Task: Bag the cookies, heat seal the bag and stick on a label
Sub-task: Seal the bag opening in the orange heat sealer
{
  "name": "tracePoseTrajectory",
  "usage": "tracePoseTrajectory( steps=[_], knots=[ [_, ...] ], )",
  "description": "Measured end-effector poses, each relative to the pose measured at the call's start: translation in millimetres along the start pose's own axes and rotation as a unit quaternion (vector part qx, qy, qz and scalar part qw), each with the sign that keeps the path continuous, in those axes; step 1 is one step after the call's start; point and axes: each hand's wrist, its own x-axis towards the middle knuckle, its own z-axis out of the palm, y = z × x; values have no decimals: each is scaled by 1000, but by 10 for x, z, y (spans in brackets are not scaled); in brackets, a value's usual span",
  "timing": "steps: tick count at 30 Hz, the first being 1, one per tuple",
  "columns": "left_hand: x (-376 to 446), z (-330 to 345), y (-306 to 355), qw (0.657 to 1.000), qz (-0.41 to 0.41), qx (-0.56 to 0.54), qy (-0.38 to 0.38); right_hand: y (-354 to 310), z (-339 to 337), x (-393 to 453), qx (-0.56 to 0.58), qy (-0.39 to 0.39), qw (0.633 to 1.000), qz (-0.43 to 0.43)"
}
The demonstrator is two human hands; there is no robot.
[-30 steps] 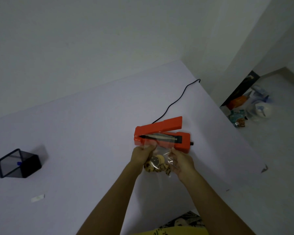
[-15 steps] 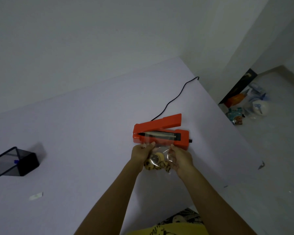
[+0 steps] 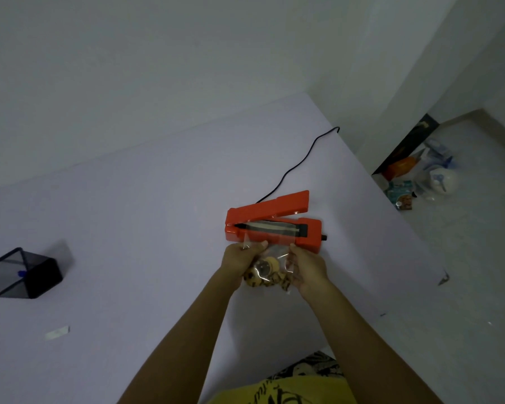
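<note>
Hands [image 3: 239, 259] pinching cookie bag [image 3: 270, 265]

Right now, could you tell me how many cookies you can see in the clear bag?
3 can be made out, bunched together in the clear bag between the left hand and right hand: one upper, one lower left, one lower right. More may be hidden.
</note>
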Motion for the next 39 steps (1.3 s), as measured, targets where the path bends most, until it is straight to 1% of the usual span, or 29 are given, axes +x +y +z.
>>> tracePoseTrajectory(
  steps=[7, 12, 14, 16, 17, 18, 19, 21, 22, 24, 28, 35, 39],
  knots=[
    [-37, -8, 46, 1000, 21, 6, 16, -9, 12, -12, 2, 1, 1000, 3],
    [-76, 1, 77, 1000, 19, -12, 3, 24, -4, 72, -50, 17, 999, -12],
    [-87, 9, 83, 1000, 14, -20, 1, 16, -8, 57, -70, 42, 996, -29],
    [-86, 9, 86, 1000, 12, -24, 3, -43, -10, -4, -91, 130, 984, -84],
    [-90, 13, 90, 1000, 11, -24, 4, -112, -12, -83, -102, 184, 970, -126],
    [-87, 12, 91, 1000, 10, -22, 5, -194, -7, -173, -98, 217, 955, -177],
    [-82, 5, 92, 1000, 9, -22, 7, -289, 8, -276, -80, 223, 943, -233],
    [-75, -5, 97, 999, 7, -30, 8, -475, 48, -463, -60, 178, 924, -334],
    [-72, -6, 100, 999, 6, -33, 7, -546, 68, -529, -70, 147, 915, -370],
    [-72, -6, 99, 1000, 5, -30, 6, -647, 90, -618, -106, 102, 902, -406],
    [-73, -15, 97, 999, 5, -38, 4, -677, 94, -569, -175, 102, 888, -414],
    [-34, -46, 71, 999, -2, -34, 13, -575, -39, -398, -179, 128, 897, -384],
    [-22, -50, 58, 999, 3, -39, 4, -517, -119, -292, -195, 137, 897, -373]
  ],
)
